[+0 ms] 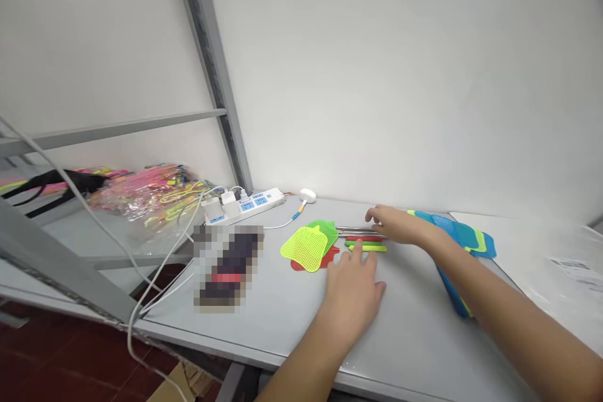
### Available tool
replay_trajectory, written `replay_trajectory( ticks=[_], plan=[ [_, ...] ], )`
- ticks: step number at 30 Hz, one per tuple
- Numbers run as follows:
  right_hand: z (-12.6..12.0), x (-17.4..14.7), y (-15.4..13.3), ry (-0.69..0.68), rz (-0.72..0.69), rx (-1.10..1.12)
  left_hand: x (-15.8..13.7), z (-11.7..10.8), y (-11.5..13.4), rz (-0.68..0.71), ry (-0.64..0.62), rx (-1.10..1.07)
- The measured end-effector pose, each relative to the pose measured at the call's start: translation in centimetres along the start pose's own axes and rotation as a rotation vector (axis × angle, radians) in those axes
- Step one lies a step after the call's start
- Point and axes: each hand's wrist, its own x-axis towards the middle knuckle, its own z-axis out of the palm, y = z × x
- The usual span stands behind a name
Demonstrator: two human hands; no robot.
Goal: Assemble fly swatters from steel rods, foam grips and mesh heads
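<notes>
Yellow, green and red, 3 sticks (372, 244) lie left to right just beyond your left hand (352, 286), its spread fingers gripping nothing; your right hand (396, 225), half curled, is nearer the metal rods (353, 232), its grip unclear.

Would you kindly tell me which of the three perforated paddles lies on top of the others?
The yellow paddle lies on top: its whole face shows, while it partly covers both the green paddle and the red paddle.
</notes>
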Motion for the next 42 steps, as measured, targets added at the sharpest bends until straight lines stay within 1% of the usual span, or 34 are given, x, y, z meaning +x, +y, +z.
replay_trajectory(
  ticks=[4,8,11,14,17,19,22,27,29,31,34,37,40,42],
  plan=[
    [0.9,2.6,1.5,-0.039,-0.038,-0.016,0.3,0.7,-0.2,0.014,0.002,0.045],
    [1.2,3.8,2.5,-0.127,-0.065,-0.005,0.5,0.1,0.0,0.055,0.012,0.067],
    [1.3,4.4,2.8,-0.177,-0.076,-0.009,1.5,-0.2,0.3,0.093,0.023,0.148],
    [1.5,4.8,2.8,-0.206,-0.073,-0.027,2.7,0.3,0.6,0.148,-0.022,0.201],
    [1.8,4.7,2.7,-0.220,-0.067,-0.050,3.2,1.1,1.0,0.230,-0.076,0.198],
    [1.6,4.2,2.6,-0.190,-0.061,-0.057,2.8,1.3,1.2,0.285,-0.093,0.178],
    [0.5,2.6,3.0,-0.073,-0.045,-0.046,1.6,1.2,0.9,0.326,-0.098,0.123],
    [-2.0,-1.0,3.7,0.119,0.016,0.019,-0.3,0.7,-0.8,0.287,-0.086,0.062],
    [-2.3,-2.1,3.3,0.158,0.025,0.053,-0.7,0.8,-1.5,0.270,-0.065,0.056],
    [-2.0,-2.8,2.5,0.164,0.012,0.092,-0.8,1.1,-1.9,0.268,-0.034,0.043],
    [-0.8,-3.3,0.9,0.139,-0.028,0.166,-1.0,1.5,-2.0,0.245,0.024,-0.036],
    [0.2,-3.3,-0.5,0.122,-0.063,0.271,-1.3,1.7,-1.8,0.173,0.057,-0.221],
    [0.2,-3.5,-1.5,0.129,-0.078,0.413,-1.6,1.3,-1.8,0.101,0.048,-0.445],
    [-0.2,-4.1,-2.2,0.166,-0.078,0.500,-1.6,1.0,-1.7,0.070,0.046,-0.571]
  ],
)
